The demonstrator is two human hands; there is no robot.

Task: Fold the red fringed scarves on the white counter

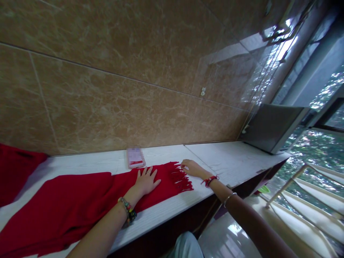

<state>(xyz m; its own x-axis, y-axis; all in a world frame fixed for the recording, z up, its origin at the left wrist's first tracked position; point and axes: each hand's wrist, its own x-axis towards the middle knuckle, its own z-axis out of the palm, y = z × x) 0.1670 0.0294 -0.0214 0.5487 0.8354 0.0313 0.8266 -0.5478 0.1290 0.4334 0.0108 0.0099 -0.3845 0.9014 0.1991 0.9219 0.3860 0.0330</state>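
Braceleted forearms (103, 227) stretched over a white counter (215, 157), where a red scarf (166, 181) lay lengthwise. The left hand (146, 183) rested flat on it, fingers spread; the right hand (192, 168) curled at the fringe (180, 180), though whether it pinched a strand could not be told. Apparently light, soft and limp, the cloth seemed best steadied mid-body and gripped near its fringed corners.
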